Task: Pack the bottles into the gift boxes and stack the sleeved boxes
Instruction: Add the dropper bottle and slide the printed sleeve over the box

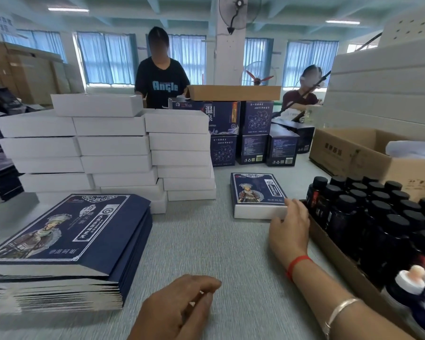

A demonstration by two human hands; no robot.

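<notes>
Navy-printed sleeved white gift box (258,196) lay flat on grey table (219,241), touched at near right corner by right hand (290,223), fingers draped against white end wall; whether pinching or only pressing, could not tell. Left hand (179,307) rested nearer the body, loosely curled, holding nothing. Just right of the grip stood black-capped dark bottles (368,212) in brown cardboard tray (334,251). Risks judged: wrist could knock nearest bottle; one-corner push might skew box or slide sleeve off. Left of grip: stacked white boxes (113,146), flat navy sleeves (66,239).
</notes>
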